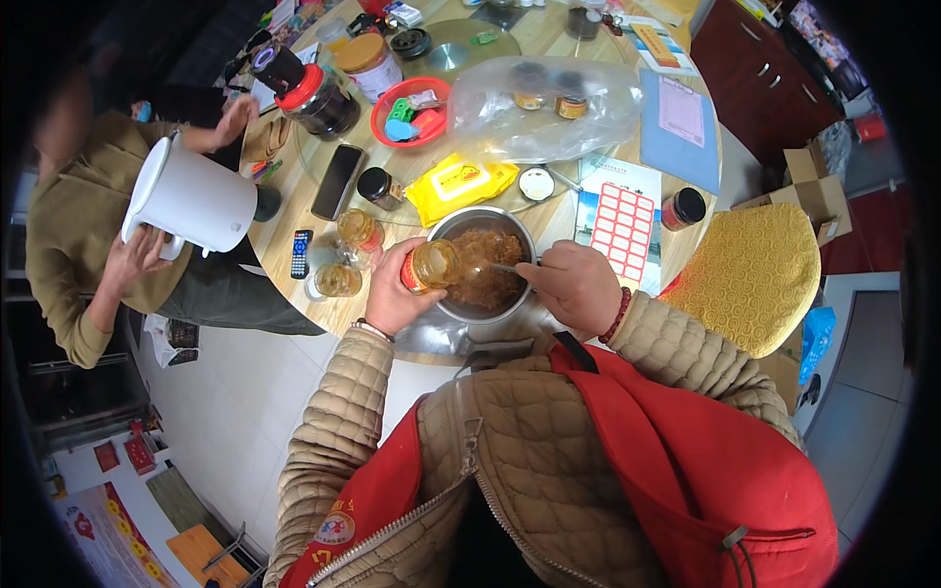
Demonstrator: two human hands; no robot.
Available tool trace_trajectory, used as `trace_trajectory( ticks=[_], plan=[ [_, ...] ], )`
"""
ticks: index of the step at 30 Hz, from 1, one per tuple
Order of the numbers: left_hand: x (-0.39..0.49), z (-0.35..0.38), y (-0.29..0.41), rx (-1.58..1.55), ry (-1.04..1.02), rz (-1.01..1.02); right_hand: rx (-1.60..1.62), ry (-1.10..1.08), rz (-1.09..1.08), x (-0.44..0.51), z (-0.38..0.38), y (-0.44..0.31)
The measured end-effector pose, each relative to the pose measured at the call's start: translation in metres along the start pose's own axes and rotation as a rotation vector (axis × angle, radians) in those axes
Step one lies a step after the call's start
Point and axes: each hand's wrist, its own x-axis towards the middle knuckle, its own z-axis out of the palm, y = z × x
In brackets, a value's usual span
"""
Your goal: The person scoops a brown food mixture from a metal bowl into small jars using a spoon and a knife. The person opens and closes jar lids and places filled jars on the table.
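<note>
My left hand (pixel 398 292) grips a glass jar (pixel 434 266) with a red label, tilted over a steel bowl (pixel 526 242). Its mouth faces right and the glass looks smeared inside. A brown, shredded-looking food (pixel 485 275) fills much of the bowl. From the right, my right hand (pixel 577 285) holds a metal spoon (pixel 503 267) by its handle, the bowl of the spoon at the food near the jar's mouth. Left of my left hand stand two more glass jars, one with a red label (pixel 360 229) and a smeared one (pixel 338 281).
At the left a person holds a white pitcher (pixel 198 195). On the round table lie a phone (pixel 337 181), a remote control (pixel 301 254), a yellow wipes pack (pixel 461 187), a label sheet (pixel 625 231) and a plastic bag (pixel 500 110). Dark-lidded jars stand left (pixel 380 188) and right (pixel 683 209). A yellow chair (pixel 750 279) is at right.
</note>
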Motion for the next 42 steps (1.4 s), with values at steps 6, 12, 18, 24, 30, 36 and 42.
trace_trajectory(
  ticks=[6, 12, 18, 24, 30, 36, 42],
  plan=[
    [0.002, -0.003, 0.01, -0.012, -0.148, -0.026, -0.048, -0.031, -0.094, 0.019, 0.015, -0.008],
    [0.001, -0.008, 0.01, -0.054, -0.194, -0.022, -0.066, -0.135, -0.034, 0.013, 0.007, -0.007],
    [-0.007, -0.004, 0.003, -0.095, -0.084, -0.09, 0.135, 0.051, 0.119, 0.001, 0.001, -0.001],
    [-0.009, 0.002, 0.0, -0.118, -0.053, -0.059, 0.401, 0.185, 0.412, 0.0, 0.02, -0.001],
    [-0.006, 0.008, 0.002, -0.275, -0.001, -0.098, 0.581, 0.183, 0.618, -0.018, 0.026, 0.001],
    [-0.003, 0.011, 0.006, -0.42, 0.05, -0.134, 0.684, 0.146, 0.743, -0.033, 0.027, 0.003],
    [-0.001, 0.016, 0.003, -0.575, 0.039, -0.155, 0.851, 0.242, 0.825, -0.02, 0.033, 0.011]
  ],
)
